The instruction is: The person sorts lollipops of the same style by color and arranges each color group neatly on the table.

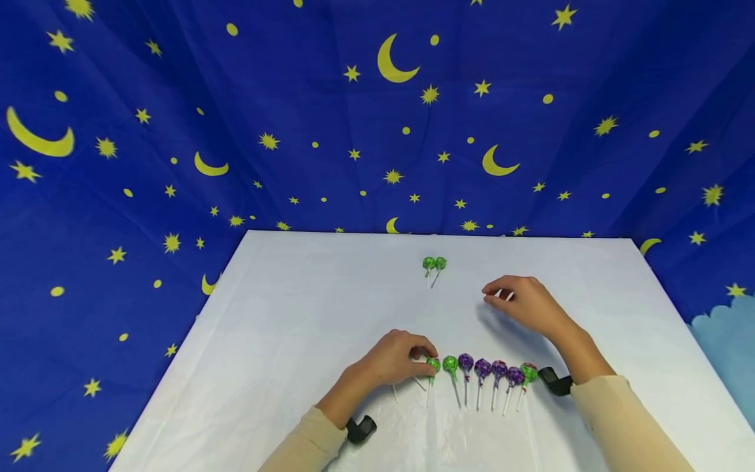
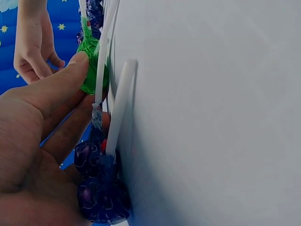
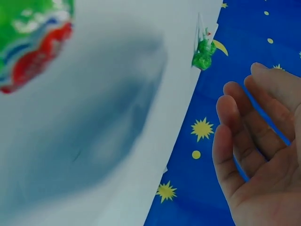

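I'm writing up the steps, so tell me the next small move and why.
Probably move the right hand to the two far lollipops and take one: it holds nothing, and they lie apart from the row, where the left hand pinches a green lollipop.

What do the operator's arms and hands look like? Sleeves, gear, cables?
Left hand and right hand: bare, no gloves or rings visible. Left sleeve and right sleeve: plain beige, long. Small black device at each wrist: left device, right device. No cables visible.
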The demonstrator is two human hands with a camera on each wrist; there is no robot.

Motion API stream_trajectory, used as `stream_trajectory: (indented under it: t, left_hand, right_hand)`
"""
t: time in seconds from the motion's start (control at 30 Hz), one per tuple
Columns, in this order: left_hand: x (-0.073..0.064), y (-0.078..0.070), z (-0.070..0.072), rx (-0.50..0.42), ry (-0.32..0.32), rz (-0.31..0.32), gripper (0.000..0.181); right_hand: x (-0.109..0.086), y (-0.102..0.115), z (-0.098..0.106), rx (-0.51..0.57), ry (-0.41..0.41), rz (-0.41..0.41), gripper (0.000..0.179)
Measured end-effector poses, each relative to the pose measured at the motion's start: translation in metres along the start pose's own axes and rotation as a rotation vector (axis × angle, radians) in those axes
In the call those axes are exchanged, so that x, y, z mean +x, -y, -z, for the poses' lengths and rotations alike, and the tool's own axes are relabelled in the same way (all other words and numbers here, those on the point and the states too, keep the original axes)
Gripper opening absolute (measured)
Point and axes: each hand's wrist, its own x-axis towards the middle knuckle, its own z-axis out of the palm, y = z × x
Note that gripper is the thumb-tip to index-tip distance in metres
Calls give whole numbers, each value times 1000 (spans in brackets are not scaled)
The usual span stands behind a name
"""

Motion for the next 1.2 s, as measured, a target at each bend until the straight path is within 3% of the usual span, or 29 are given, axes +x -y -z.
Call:
stream_trajectory:
  t: [0.63, 0.9, 1.2]
  left_hand:
    - [1, 1, 0, 2, -15, -11, 22]
    - [0, 1, 1, 0, -3, -3, 22]
    - [-1, 2, 1, -4, -13, -3, 22]
  right_hand:
    - [-31, 4, -2, -32, -26, 23, 17]
    - [-52, 9, -5, -50, -101, 35, 13]
    - [-67, 10, -5, -72, -126, 38, 14]
